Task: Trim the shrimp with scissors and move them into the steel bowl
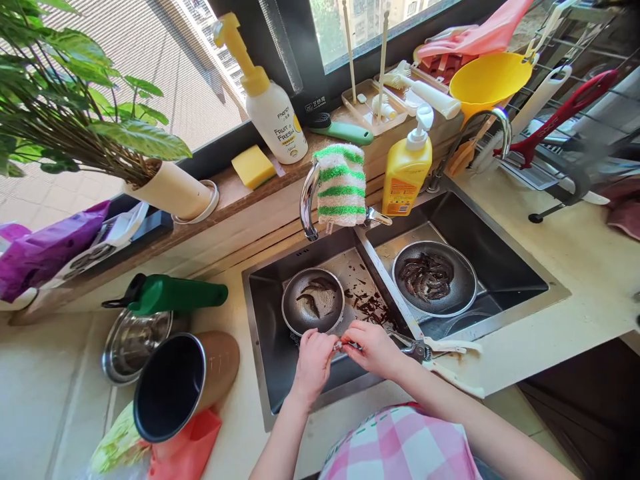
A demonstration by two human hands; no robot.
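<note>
Over the front of the left sink basin (265,347), my left hand (313,363) and my right hand (373,347) meet, fingers pinched on a small, pale and reddish shrimp (338,346), mostly covered by the fingertips. Just beyond my left hand, a round metal bowl (334,313) contains a few dark shrimp (313,303). Dark scraps (373,307) are scattered on the basin floor beside it. In the right basin (510,267), another round bowl (470,283) carries a heap of dark shrimp (427,275). Kitchen scissors (453,345) with cream handles lie by my right forearm, across the sink's front edge.
A faucet (309,207) with a striped green cloth (341,187) rises behind the sink, near a yellow pump bottle (407,173). Left on the counter are a deep pot (220,363), a steel bowl (113,353) and a green bottle (175,294). A dish rack (560,180) stands right.
</note>
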